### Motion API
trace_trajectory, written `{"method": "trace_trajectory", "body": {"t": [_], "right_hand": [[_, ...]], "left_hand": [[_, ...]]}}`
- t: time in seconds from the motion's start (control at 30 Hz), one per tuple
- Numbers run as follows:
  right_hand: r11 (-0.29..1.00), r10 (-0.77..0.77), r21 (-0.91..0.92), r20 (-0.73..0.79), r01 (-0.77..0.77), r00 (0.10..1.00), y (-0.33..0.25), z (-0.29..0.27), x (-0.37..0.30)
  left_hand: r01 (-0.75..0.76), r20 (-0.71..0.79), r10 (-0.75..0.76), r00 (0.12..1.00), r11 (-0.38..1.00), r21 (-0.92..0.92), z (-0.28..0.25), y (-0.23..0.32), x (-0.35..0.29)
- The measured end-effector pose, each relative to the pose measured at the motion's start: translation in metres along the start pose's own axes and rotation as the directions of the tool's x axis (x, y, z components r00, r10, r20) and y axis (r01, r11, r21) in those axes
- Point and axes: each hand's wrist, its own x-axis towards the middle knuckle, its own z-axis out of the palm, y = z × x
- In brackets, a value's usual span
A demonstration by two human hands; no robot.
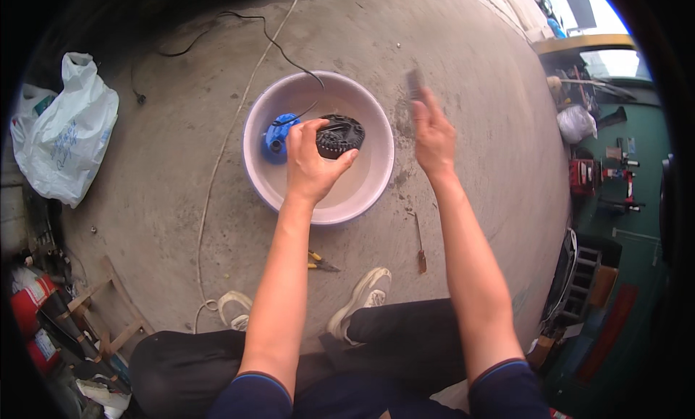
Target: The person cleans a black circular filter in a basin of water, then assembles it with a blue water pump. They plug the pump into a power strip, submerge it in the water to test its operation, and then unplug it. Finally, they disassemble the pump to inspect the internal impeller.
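Note:
My left hand (313, 162) is closed on a round black slotted cover (340, 135), wet and shiny, with thumb and fingers around its edge. It is held over a pale pink basin (321, 218) with cloudy water in the bottom. Beside it in the basin lies a blue pump-like housing (276, 140), partly hidden by my left fingers, with a black cable near it. Out to the right of the basin, my right hand (436, 140) grips a small dark thing (415, 85), too blurred by motion to name.
On the concrete floor lie a screwdriver (420, 245) and yellow-handled pliers (322, 263), close to my shoes. A white plastic bag (69, 137) stands at the left. A black cable (271, 39) and a pale cord (226, 147) cross the floor. Tools hang on a green board (630, 137) at the right.

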Motion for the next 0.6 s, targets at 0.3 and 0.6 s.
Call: {"method": "trace_trajectory", "body": {"t": [0.3, 0.6], "right_hand": [[0.854, 0.394, 0.405, -0.097, -0.326, 0.914, 0.144, 0.046, 0.005], [0.879, 0.255, 0.459, -0.225, -0.129, 0.940, 0.080, 0.061, -0.033]], "left_hand": [[0.165, 0.068, -0.199, 0.978, 0.929, 0.331, 0.034, -0.011, -0.025], [0.193, 0.123, -0.334, 0.934, 0.766, 0.613, 0.045, -0.021, -0.034]]}}
